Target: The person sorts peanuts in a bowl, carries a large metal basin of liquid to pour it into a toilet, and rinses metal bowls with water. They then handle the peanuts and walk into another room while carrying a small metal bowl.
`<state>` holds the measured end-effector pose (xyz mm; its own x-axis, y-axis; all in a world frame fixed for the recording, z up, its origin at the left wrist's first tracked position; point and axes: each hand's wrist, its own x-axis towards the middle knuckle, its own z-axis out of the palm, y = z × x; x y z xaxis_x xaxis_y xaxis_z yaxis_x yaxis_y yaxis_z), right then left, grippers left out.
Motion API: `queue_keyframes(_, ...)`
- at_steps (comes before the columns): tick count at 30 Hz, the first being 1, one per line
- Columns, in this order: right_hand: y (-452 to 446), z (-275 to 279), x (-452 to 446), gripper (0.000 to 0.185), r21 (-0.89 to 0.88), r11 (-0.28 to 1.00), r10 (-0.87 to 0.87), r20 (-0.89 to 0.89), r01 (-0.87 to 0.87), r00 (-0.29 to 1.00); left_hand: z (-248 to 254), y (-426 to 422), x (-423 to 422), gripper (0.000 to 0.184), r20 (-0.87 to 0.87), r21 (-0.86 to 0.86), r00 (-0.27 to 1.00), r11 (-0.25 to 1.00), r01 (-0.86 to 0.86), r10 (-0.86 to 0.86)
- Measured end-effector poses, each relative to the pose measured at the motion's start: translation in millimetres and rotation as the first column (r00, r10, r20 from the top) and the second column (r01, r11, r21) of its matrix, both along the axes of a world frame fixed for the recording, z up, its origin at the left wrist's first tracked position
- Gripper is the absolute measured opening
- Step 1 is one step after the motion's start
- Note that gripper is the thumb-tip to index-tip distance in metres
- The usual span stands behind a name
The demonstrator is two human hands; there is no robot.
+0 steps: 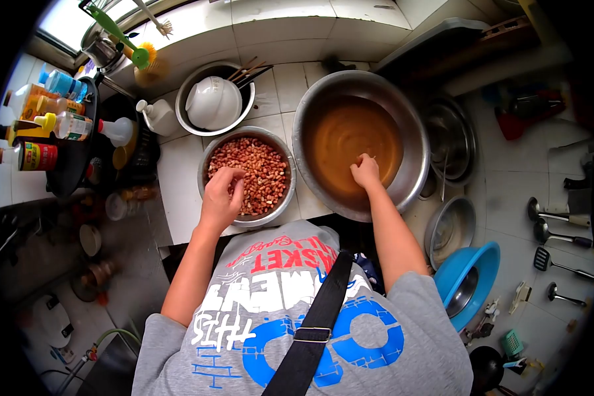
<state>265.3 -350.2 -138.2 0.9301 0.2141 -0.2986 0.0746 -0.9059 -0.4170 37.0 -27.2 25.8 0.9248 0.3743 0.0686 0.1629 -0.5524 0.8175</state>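
The peanut bowl (264,219) sat just left of the basin (413,152), likely for reach; left hand (223,195) and right hand (366,172) curled, any grip unclear.

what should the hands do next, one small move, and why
Probably lower the right hand and feel along the bottom of the large basin: brown water hides it, while the left hand is at the bowl of peanuts.

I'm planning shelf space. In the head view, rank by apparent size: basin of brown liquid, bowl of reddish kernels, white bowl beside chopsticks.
Largest: basin of brown liquid
Then: bowl of reddish kernels
Smallest: white bowl
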Motion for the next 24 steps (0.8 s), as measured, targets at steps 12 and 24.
queue_keyframes(12,80,7,-24,0.031,0.232,0.876,0.405,0.122,-0.423,0.906,0,0,-7,0.012,-0.006,0.005,1.000,1.000,0.000,0.000)
queue_keyframes(24,66,58,-20,0.008,0.554,0.484,0.508,-0.808,0.677,0.298,-5,7,-13,0.012,0.005,0.010,1.000,1.000,-0.003,0.003)
